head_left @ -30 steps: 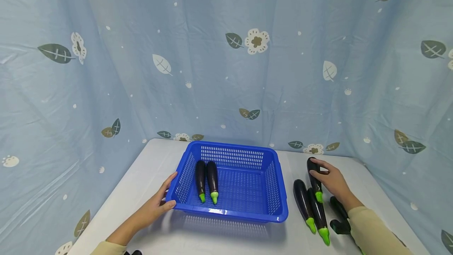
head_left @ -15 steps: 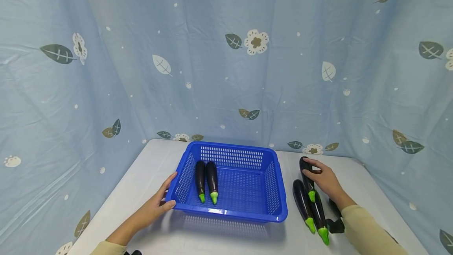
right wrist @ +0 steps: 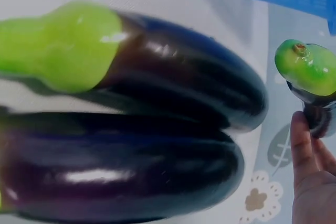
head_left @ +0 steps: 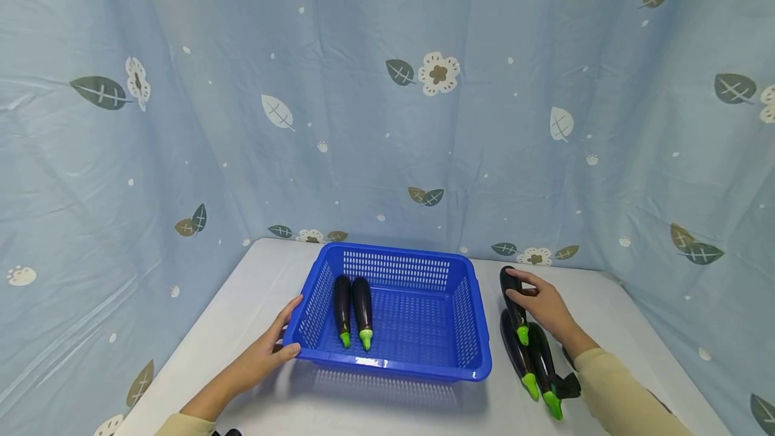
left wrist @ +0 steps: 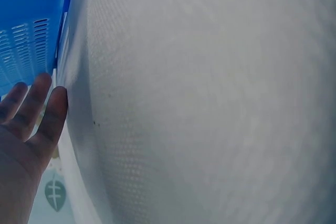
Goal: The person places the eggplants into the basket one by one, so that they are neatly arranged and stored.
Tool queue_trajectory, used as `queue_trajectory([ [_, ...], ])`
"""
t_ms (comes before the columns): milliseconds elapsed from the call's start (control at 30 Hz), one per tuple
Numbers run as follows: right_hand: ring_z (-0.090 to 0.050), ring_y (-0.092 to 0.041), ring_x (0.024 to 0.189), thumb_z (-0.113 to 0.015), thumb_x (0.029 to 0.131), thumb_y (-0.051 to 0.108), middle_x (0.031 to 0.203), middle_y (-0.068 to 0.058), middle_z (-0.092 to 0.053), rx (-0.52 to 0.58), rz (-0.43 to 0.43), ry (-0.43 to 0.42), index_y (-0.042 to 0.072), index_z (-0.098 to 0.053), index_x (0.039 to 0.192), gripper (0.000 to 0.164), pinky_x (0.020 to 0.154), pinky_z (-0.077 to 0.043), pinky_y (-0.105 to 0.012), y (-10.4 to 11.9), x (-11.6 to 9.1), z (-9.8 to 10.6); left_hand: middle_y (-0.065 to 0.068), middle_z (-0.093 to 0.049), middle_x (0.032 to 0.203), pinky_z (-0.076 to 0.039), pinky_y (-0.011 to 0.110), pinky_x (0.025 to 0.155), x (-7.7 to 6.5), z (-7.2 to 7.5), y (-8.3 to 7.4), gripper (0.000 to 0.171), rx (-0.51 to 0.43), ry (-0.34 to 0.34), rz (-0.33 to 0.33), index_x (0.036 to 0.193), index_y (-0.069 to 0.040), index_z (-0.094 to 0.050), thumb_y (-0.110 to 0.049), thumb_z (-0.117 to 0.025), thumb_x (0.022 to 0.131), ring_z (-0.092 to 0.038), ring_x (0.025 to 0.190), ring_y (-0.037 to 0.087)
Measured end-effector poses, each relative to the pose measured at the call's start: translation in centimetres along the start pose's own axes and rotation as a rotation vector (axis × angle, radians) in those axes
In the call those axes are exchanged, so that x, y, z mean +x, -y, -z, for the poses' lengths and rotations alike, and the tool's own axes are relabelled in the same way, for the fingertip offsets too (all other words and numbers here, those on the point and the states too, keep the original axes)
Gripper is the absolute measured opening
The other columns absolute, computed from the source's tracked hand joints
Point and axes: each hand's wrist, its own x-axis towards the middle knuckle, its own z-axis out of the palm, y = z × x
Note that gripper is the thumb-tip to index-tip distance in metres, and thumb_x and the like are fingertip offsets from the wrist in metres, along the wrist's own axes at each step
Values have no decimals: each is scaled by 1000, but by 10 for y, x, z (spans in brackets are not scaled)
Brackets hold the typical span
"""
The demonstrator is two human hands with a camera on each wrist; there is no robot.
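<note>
In the head view, my right hand (head_left: 543, 306) holds a dark eggplant (head_left: 512, 293) with a green stem end, pinched between thumb and fingers. It is above two more eggplants, a left one (head_left: 514, 348) and a right one (head_left: 541, 355), lying on the table. The right wrist view shows the held eggplant's green end (right wrist: 310, 66) and the two lying eggplants (right wrist: 184, 66) close up. My left hand (head_left: 262, 357) rests against the left side of the blue basket (head_left: 387, 370), its fingers extended in the left wrist view (left wrist: 39, 114). Inside the basket, two eggplants (head_left: 353, 308) lie side by side at the left.
A black strap-like thing (head_left: 566, 386) at my right wrist partly covers the table there. Another dark thing lies half hidden behind the right sleeve (head_left: 623, 389). The white table (head_left: 375, 416) backs onto a blue patterned curtain (head_left: 363, 153).
My right hand has moved left with the eggplant, from above the right lying eggplant to above the left one, nearer the basket. The left hand and basket have stayed in place.
</note>
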Motion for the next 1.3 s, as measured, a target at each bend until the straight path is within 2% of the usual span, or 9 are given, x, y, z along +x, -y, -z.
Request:
queue_trajectory([
  [333,-50,-51,131,-64,101,32,156,-28,-37,-8,-4,6,16,-47,153,57,94,-51,-55,16,2,-6,35,-33,151,-51,32,90,1,0,0,83,2,-3,-4,164,-25,-9,-18,-59,99,-52,125,41],
  [800,-51,-51,129,-65,101,31,156,-26,-39,12,64,5,16,-50,151,55,91,-53,-54,27,7,-7,36,-30,153,-51,32,91,0,0,-1,83,3,3,15,164,-25,-8,-20,-59,99,-51,126,42],
  [1300,-53,-50,128,-68,99,29,153,-24,-43,80,116,29,15,-53,149,54,88,-56,-50,50,13,-8,36,-32,152,-51,31,91,0,0,-3,83,-2,7,-18,164,-22,-8,-16,-58,99,-52,125,43],
])
